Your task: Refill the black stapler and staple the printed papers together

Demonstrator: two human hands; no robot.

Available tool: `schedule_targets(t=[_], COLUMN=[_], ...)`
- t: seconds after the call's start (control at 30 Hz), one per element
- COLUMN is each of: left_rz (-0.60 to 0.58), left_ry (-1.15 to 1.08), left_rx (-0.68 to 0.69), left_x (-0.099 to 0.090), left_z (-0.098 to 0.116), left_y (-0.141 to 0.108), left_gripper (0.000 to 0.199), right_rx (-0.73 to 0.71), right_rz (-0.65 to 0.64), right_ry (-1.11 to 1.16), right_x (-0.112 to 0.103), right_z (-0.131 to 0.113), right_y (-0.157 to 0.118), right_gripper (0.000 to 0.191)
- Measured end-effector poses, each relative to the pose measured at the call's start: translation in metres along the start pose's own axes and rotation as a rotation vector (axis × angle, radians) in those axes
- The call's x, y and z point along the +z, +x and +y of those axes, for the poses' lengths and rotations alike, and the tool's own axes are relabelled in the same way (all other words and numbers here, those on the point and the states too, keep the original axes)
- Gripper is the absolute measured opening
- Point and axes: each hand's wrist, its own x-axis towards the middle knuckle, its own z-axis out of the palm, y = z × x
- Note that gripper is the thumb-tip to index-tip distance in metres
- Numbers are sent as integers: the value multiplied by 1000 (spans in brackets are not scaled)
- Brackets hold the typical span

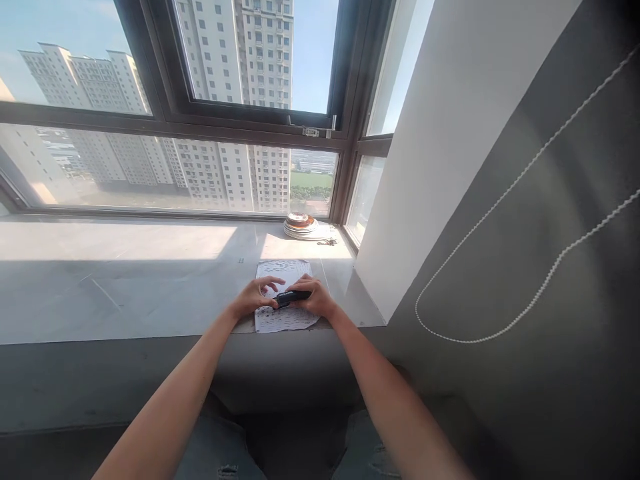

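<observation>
A black handheld device, elongated like a hair clipper with small pale lettering on its side, is held low over a white sheet of paper. My right hand wraps round its right end. At its left end, the thumb of my left hand touches or nearly touches the tip, while the other fingers are spread apart above. Dark marks and small dark specks cover parts of the paper, mostly below the left hand. The device's underside is hidden.
The paper lies near the front edge of a pale windowsill. Toward the window stand stacked round plates, with a small dark tangled item beside them. A white wall bounds the right side, where a beaded cord hangs.
</observation>
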Motion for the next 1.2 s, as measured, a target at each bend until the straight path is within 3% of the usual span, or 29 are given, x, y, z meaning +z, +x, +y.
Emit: schedule_targets(t=[0.33, 0.73, 1.2], left_rz=[19, 51, 68], left_ry=[29, 63, 69], left_rx=[-10, -17, -35], left_x=[1, 1, 0], left_z=[3, -17, -15], left_y=[0, 4, 3], left_gripper=[51, 51, 52], right_rx=[-5, 17, 75], right_rz=[-70, 6, 84], right_ry=[-2, -81, -142], right_x=[1, 4, 4], right_z=[4, 7, 8], right_y=[0, 2, 1], right_gripper=[37, 34, 34])
